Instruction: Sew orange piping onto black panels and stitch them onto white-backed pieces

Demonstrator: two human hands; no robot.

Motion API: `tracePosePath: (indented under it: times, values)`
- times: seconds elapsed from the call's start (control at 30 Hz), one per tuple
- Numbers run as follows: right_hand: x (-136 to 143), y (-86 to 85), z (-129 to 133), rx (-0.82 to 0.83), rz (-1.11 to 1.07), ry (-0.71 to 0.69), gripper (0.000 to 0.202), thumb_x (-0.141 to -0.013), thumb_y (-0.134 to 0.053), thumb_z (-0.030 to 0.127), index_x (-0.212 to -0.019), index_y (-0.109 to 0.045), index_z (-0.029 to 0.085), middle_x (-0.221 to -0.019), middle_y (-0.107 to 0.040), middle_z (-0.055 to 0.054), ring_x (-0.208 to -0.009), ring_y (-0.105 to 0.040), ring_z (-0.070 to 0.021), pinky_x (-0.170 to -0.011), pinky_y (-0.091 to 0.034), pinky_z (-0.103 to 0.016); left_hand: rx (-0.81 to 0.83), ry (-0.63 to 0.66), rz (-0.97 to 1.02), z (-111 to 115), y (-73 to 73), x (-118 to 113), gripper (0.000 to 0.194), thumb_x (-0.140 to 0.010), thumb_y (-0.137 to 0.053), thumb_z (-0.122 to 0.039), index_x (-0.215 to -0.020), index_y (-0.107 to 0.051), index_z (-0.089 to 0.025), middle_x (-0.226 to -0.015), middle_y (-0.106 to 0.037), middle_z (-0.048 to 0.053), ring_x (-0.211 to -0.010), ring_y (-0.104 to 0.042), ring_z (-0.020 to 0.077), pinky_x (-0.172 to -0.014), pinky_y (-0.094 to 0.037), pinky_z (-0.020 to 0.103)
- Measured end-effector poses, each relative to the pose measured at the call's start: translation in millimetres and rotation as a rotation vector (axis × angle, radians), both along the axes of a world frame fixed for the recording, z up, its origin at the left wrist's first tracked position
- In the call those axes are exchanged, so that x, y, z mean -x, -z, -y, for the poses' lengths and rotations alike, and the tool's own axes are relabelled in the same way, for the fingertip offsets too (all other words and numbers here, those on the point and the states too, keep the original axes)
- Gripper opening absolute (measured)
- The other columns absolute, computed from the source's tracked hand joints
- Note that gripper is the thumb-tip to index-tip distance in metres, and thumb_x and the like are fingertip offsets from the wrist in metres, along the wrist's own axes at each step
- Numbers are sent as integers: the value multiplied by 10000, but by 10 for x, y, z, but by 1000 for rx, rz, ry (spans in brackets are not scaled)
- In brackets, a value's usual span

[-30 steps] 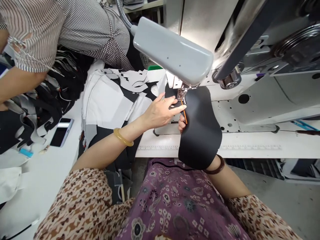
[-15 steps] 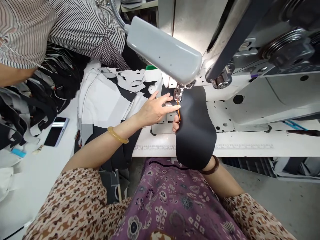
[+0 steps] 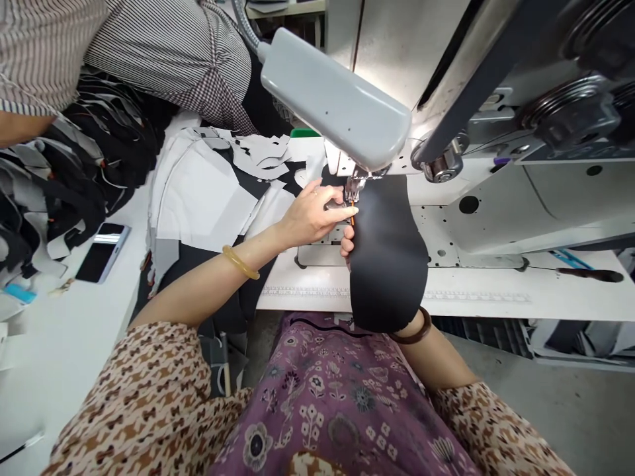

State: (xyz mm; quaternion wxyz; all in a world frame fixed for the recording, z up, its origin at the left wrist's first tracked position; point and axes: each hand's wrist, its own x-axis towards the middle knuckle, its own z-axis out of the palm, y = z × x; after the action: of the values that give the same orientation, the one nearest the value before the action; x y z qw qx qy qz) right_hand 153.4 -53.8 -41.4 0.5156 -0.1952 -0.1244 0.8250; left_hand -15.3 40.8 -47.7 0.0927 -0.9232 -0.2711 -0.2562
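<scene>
A smooth black panel [image 3: 389, 258] lies under the presser foot [image 3: 352, 190] of a sewing machine and hangs over the table's front edge. Along its left edge, just below the foot, runs a short orange strip [image 3: 352, 213]. My left hand [image 3: 312, 215] is spread, its index fingertip resting at the strip and the panel's edge. Beneath the panel is my right hand [image 3: 347, 243]; only its curled fingertips show at the left edge, gripping the panel, and the rest is hidden.
A grey lamp head [image 3: 337, 99] hangs over the foot. White and black cut pieces [image 3: 198, 198] are heaped left of the machine. A phone [image 3: 103, 252] lies on the left table. A person in a striped top [image 3: 169, 53] is at the upper left. Blue tweezers [image 3: 570, 259] lie right.
The panel has moved a little up under the foot, and less of the orange strip shows below it. My right fingertips have shifted slightly upward with it. The view has shifted slightly.
</scene>
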Motion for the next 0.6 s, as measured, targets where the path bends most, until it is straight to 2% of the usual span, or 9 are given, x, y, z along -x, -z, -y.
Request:
tracePosePath:
  times: [0.1, 0.27, 0.33, 0.4, 0.47, 0.5, 0.6]
  values:
    - [-73, 64, -38, -78, 70, -26, 301, -825, -390, 366, -1042, -518, 200, -894, -520, -12, -755, -517, -87, -742, -465, -207, -108, 3, 78, 18, 93, -72, 214, -882, -429, -226, -997, -606, -261, -900, -594, 32, -819, -553, 134, -721, -427, 311]
    - [-234, 103, -71, -91, 218, -104, 412, -696, -581, 478, -991, -597, 192, -877, -570, -24, -729, -546, -110, -721, -490, -221, -230, 6, 127, 9, 232, -172, 180, -891, -444, -280, -974, -589, -215, -826, -643, 39, -748, -554, 133, -649, -392, 298]
    - [-321, 78, -30, -84, 358, -108, 457, -673, -621, 483, -1038, -602, 210, -1007, -603, -48, -861, -583, -158, -794, -501, -281, -198, -23, 80, -5, 254, -188, 191, -900, -417, -270, -972, -588, -226, -830, -655, 42, -738, -561, 135, -643, -387, 310]
    - [-424, 61, 38, -38, 462, -67, 572, -674, -566, 613, -1106, -587, 239, -1199, -558, -63, -1058, -552, -217, -888, -479, -367, -140, -21, 32, -21, 252, -185, 204, -903, -394, -234, -968, -587, -243, -845, -665, 40, -728, -567, 132, -640, -386, 318]
    - [-521, 70, 112, 17, 558, 29, 647, -625, -568, 686, -1099, -590, 247, -1251, -535, -59, -1133, -519, -230, -940, -452, -389, -110, 6, 2, -36, 232, -167, 205, -896, -398, -208, -957, -589, -255, -860, -672, 37, -726, -571, 129, -634, -385, 320]
    - [-558, 85, 144, 29, 631, 94, 637, -581, -634, 653, -1065, -600, 239, -1218, -560, -59, -1118, -531, -225, -951, -447, -379, -106, 20, -5, -42, 220, -156, 200, -892, -407, -203, -951, -590, -259, -864, -675, 36, -728, -572, 129, -630, -383, 321]
    - [-596, 137, 191, 69, 820, 263, 542, -478, -799, 376, -955, -606, 207, -1076, -633, -50, -979, -601, -198, -928, -468, -356, -112, 53, -2, -50, 194, -134, 178, -882, -435, -198, -937, -589, -269, -863, -682, 32, -725, -577, 129, -615, -365, 322]
